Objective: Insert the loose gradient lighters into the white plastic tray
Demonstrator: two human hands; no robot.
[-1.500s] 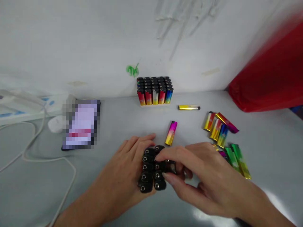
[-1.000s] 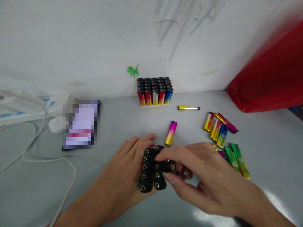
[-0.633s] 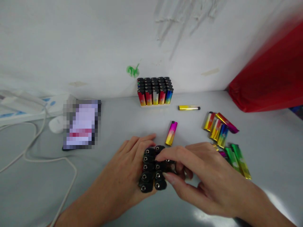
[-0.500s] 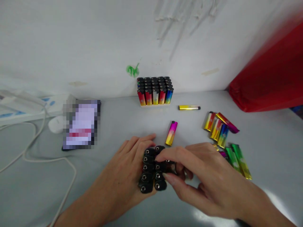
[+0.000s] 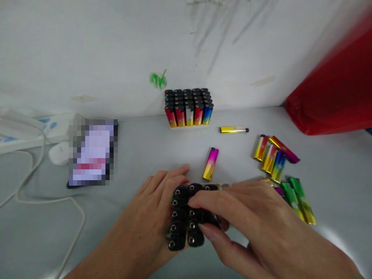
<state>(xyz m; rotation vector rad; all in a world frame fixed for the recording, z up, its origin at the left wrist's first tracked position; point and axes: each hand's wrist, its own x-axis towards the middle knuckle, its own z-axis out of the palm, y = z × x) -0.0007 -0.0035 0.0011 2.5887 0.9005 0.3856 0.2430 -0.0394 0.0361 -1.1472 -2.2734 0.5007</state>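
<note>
A packing workbench: grey table (image 5: 151, 151) strewn with loose lighters (image 5: 279, 166) beside a filled lighter tray (image 5: 188, 108)

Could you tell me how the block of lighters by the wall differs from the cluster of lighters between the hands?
The block of lighters by the wall stands free, untouched; the cluster between the hands is pressed by the left hand and right hand. The wall block shows coloured bodies in its front row; the held cluster shows only black tops. The wall block has more rows. Both stand upright, packed in a grid, black caps up.
</note>
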